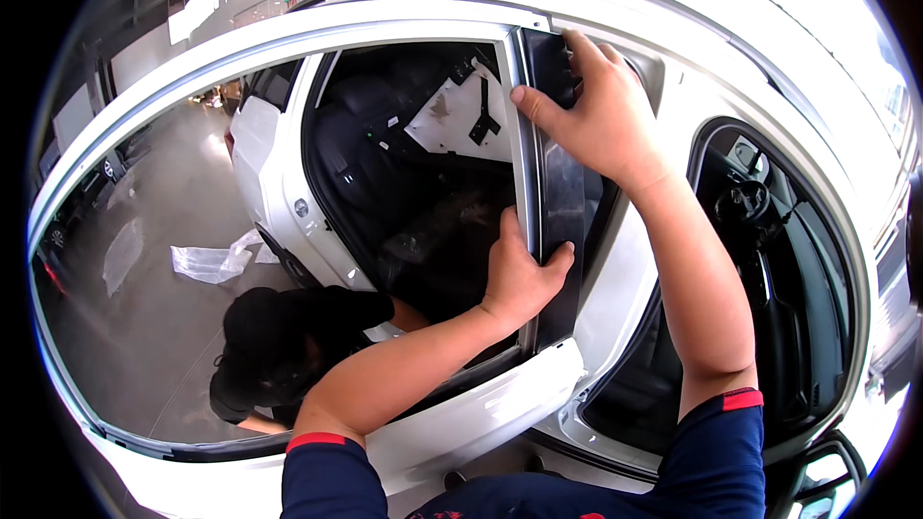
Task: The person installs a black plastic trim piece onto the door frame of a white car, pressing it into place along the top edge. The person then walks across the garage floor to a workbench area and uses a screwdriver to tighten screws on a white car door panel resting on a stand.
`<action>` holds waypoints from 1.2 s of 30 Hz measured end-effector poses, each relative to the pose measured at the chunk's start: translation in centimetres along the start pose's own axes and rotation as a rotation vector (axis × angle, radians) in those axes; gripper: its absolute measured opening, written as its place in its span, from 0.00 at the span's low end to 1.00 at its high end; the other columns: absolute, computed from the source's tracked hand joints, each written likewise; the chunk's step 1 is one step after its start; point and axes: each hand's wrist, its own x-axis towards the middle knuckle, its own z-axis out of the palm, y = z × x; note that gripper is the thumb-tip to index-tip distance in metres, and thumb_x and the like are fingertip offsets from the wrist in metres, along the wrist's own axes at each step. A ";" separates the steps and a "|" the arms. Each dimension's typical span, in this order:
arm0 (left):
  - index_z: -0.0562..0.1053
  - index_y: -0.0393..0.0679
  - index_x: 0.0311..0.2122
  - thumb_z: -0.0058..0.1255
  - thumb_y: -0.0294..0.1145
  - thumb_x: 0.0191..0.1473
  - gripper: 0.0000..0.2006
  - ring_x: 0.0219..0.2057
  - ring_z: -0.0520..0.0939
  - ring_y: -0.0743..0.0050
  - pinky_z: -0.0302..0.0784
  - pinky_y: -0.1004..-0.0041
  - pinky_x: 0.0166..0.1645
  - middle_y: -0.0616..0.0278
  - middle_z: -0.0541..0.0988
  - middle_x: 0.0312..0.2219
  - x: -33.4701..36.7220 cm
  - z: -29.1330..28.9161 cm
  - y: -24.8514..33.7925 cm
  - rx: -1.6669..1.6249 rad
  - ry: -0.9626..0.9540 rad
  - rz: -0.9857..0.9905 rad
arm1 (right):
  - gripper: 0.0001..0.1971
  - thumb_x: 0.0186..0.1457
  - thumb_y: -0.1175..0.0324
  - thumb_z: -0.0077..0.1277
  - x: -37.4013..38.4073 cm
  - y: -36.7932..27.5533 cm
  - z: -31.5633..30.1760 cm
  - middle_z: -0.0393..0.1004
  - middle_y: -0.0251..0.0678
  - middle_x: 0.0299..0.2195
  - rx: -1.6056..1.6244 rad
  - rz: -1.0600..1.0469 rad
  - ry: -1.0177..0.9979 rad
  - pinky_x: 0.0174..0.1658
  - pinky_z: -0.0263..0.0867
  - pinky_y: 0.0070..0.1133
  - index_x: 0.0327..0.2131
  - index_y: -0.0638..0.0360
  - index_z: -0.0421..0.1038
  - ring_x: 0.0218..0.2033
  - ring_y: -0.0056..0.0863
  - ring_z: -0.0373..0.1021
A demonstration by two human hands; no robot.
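Note:
A white car door with an open window frame (404, 31) stands swung out in front of me. A glossy black trim panel (561, 202) runs down its upright pillar. My right hand (606, 115) grips the panel near its top, the thumb on the frame-side edge and the fingers over the far side. Lower down, my left hand (522, 279) holds the same upright, one finger along the inner edge and the thumb on the black face. The other fingers of my left hand are hidden behind the pillar.
A co-worker (264, 356) in black crouches at lower left, beyond the window opening. The rear cabin shows dark seats (361, 125) and a loose white panel (457, 120). Clear plastic sheeting (216, 259) lies on the grey floor. At right is the front door opening with a steering wheel (742, 200).

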 end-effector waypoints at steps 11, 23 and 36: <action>0.62 0.31 0.51 0.65 0.32 0.48 0.30 0.42 0.83 0.53 0.78 0.62 0.50 0.46 0.80 0.40 0.4 -0.6 -1.2 -0.115 -0.108 0.096 | 0.41 0.49 0.49 0.64 1.0 0.6 -0.5 0.79 0.55 0.42 0.135 0.040 -0.091 0.45 0.74 0.29 0.59 0.72 0.68 0.39 0.36 0.79; 0.59 0.27 0.52 0.64 0.40 0.50 0.34 0.39 0.86 0.49 0.80 0.63 0.48 0.39 0.80 0.39 1.2 -2.1 -1.1 -0.245 -0.276 0.121 | 0.38 0.56 0.52 0.62 1.0 0.3 -1.0 0.77 0.45 0.44 0.179 0.102 -0.186 0.46 0.72 0.25 0.62 0.72 0.66 0.40 0.29 0.75; 0.59 0.27 0.53 0.65 0.41 0.51 0.35 0.36 0.87 0.49 0.82 0.65 0.45 0.39 0.81 0.37 1.2 -2.1 -1.1 -0.242 -0.276 0.124 | 0.38 0.57 0.51 0.61 0.8 -0.1 -0.6 0.78 0.46 0.44 0.092 0.127 -0.172 0.47 0.73 0.27 0.63 0.69 0.65 0.42 0.34 0.76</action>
